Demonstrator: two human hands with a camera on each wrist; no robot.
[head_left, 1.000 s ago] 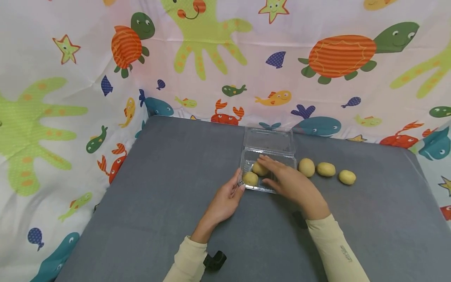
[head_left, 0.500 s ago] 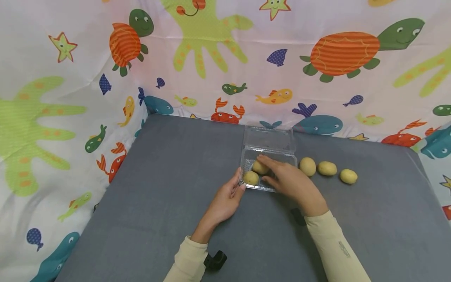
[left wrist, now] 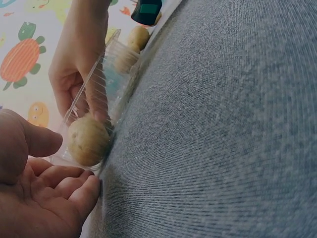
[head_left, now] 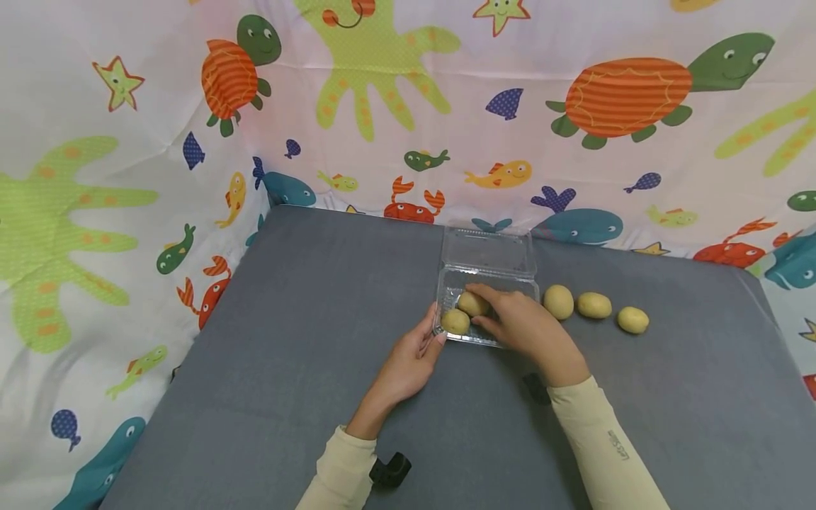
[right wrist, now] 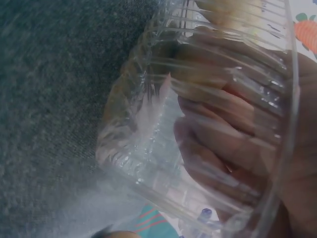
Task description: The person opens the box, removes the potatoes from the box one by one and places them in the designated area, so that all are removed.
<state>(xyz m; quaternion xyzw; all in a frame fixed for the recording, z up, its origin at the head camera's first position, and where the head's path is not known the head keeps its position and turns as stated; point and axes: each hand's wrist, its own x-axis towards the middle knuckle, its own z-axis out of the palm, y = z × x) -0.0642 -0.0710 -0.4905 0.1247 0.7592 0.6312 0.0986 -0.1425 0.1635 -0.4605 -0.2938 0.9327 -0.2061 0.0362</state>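
Plainly, the rear potato (head_left: 471, 304) lay in the box (head_left: 489, 253), left of the right hand (head_left: 534, 331), whose fingers curved part-open round it; the left hand (head_left: 406, 365) pinched the box's near left corner between thumb and fingers.

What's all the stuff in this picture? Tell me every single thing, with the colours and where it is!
potatoes in the box: 2, yellow-brown, left part
potatoes on the table: 3, yellow-brown, right of the box
box: 1, see-through, lid open, on the table
table: 1, grey, under the box
cloth: white with colourful sea animals, around the table
gadgets: 2, black, one by each wrist
sleeves: 2, cream, on the arms
left hand: 1, bare, holding the box's near-left corner
right hand: 1, bare, gripping the farther boxed potato
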